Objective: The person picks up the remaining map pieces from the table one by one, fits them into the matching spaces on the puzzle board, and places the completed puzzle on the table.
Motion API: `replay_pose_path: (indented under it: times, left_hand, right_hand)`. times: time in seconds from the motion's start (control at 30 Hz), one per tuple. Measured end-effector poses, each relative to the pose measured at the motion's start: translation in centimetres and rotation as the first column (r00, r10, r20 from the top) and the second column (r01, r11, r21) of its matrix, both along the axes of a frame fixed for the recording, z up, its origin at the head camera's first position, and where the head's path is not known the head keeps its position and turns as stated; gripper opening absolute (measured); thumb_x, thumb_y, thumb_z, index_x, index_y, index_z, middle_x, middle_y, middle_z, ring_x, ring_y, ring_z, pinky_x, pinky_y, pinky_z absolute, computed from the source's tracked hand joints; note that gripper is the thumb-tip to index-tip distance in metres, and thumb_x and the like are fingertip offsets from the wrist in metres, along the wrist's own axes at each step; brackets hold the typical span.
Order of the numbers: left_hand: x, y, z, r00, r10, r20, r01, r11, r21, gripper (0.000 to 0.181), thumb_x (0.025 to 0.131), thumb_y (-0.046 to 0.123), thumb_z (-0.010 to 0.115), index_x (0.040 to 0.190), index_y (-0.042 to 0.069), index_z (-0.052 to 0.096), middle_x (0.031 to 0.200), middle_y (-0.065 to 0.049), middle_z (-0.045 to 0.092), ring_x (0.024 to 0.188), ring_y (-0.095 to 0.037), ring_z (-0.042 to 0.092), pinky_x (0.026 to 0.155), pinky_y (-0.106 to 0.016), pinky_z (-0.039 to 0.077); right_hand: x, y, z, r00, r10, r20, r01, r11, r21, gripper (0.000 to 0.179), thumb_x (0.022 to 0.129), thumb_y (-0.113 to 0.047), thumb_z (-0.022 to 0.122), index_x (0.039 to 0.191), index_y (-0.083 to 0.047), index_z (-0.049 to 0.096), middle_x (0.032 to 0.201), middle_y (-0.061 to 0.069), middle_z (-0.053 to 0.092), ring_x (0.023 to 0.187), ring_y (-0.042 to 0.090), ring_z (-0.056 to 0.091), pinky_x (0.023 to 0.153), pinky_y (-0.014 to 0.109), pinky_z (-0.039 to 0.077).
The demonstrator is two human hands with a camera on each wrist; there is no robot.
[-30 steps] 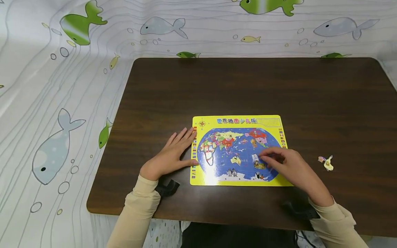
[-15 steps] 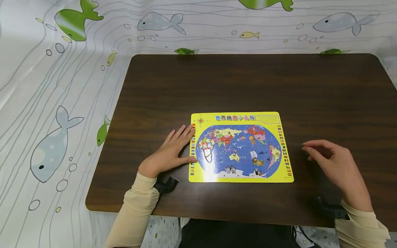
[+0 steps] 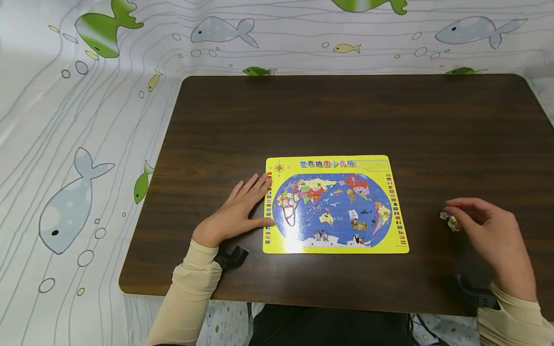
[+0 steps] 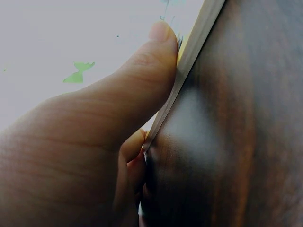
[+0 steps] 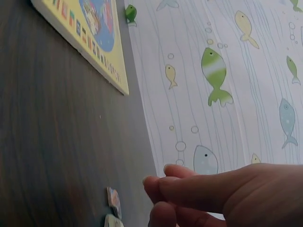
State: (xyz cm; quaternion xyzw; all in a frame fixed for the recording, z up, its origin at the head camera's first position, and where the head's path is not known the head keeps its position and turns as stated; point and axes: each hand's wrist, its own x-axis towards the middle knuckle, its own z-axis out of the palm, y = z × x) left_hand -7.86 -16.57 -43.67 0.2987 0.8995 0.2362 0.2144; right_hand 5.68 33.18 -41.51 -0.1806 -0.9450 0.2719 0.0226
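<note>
A yellow-bordered world map puzzle board (image 3: 335, 204) lies flat on the table. My left hand (image 3: 235, 211) rests at its left edge with fingers spread and thumb on the border; in the left wrist view the thumb (image 4: 147, 71) lies along the thick board edge. To the right of the board, my right hand (image 3: 493, 235) hovers by two small puzzle pieces, a multicoloured piece (image 3: 444, 216) and a cream piece (image 3: 453, 224) partly hidden by the thumb. The right wrist view shows the bent fingers (image 5: 203, 189) apart from the pieces, holding nothing visible.
The dark wooden table (image 3: 329, 115) extends well beyond the board at the back and on both sides. White fish-patterned sheeting (image 3: 303, 38) runs along the far and left sides. A black wrist mount (image 3: 232, 258) sits under the left wrist.
My right hand has left the map's right part and moved right across the table to the loose pieces. My left hand stays at the board's edge. The view has shifted slightly.
</note>
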Motion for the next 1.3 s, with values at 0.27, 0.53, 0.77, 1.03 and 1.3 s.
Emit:
replay_pose_path:
  times: [0.27, 0.53, 0.77, 1.03, 1.3]
  left_hand:
    - [0.0, 0.1, 0.2, 1.000, 0.000, 0.001, 0.000, 1.000, 0.008, 0.103, 0.094, 0.057, 0.070, 0.169, 0.021, 0.008, 0.177, 0.004, 0.003, 0.166, -0.025, -0.004, 0.133, -0.055, -0.004]
    - [0.2, 0.0, -0.2, 1.000, -0.002, -0.008, 0.002, 1.000, 0.014, 0.103, 0.094, 0.056, 0.070, 0.169, 0.020, 0.010, 0.178, 0.002, 0.005, 0.166, -0.026, -0.003, 0.133, -0.056, -0.003]
    - [0.0, -0.1, -0.3, 1.000, -0.003, 0.001, 0.003, 1.000, -0.004, 0.102, 0.095, 0.059, 0.067, 0.169, 0.023, 0.007, 0.177, 0.007, 0.000, 0.166, -0.022, -0.005, 0.133, -0.052, -0.005]
    - [-0.1, 0.0, -0.1, 1.000, -0.012, -0.002, 0.012, 1.000, 0.004, 0.101, 0.096, 0.058, 0.067, 0.169, 0.022, 0.007, 0.177, 0.006, 0.000, 0.166, -0.023, -0.004, 0.133, -0.052, -0.004]
    - [-0.1, -0.1, -0.1, 1.000, -0.015, -0.005, 0.015, 1.000, 0.004, 0.102, 0.095, 0.057, 0.068, 0.169, 0.022, 0.007, 0.177, 0.005, 0.000, 0.166, -0.023, -0.004, 0.133, -0.052, -0.004]
  right_hand:
    - [0.7, 1.0, -0.4, 0.999, -0.018, 0.040, 0.017, 0.999, 0.031, 0.036, 0.106, -0.030, 0.064, 0.128, -0.003, 0.070, 0.121, 0.027, 0.071, 0.072, -0.029, 0.039, 0.054, 0.015, 0.039]
    - [1.1, 0.7, -0.7, 0.998, -0.027, 0.054, 0.024, 0.998, 0.058, 0.034, 0.101, -0.024, 0.071, 0.125, 0.000, 0.070, 0.114, 0.031, 0.072, 0.064, -0.019, 0.041, 0.051, 0.023, 0.036]
    - [0.6, 0.8, -1.0, 0.999, -0.039, 0.036, 0.036, 0.997, 0.071, 0.036, 0.099, -0.026, 0.074, 0.124, 0.001, 0.071, 0.106, 0.032, 0.074, 0.060, -0.018, 0.042, 0.049, 0.024, 0.036]
    - [0.1, 0.7, -1.4, 0.993, -0.104, 0.048, 0.102, 0.994, 0.046, 0.040, 0.097, -0.035, 0.076, 0.122, -0.004, 0.073, 0.082, -0.027, 0.059, 0.061, -0.017, 0.045, 0.051, 0.023, 0.040]
    - [-0.3, 0.5, -1.2, 0.985, -0.162, 0.062, 0.159, 0.986, 0.051, 0.041, 0.096, -0.033, 0.078, 0.123, -0.003, 0.072, 0.079, -0.023, 0.062, 0.058, -0.012, 0.045, 0.049, 0.025, 0.039]
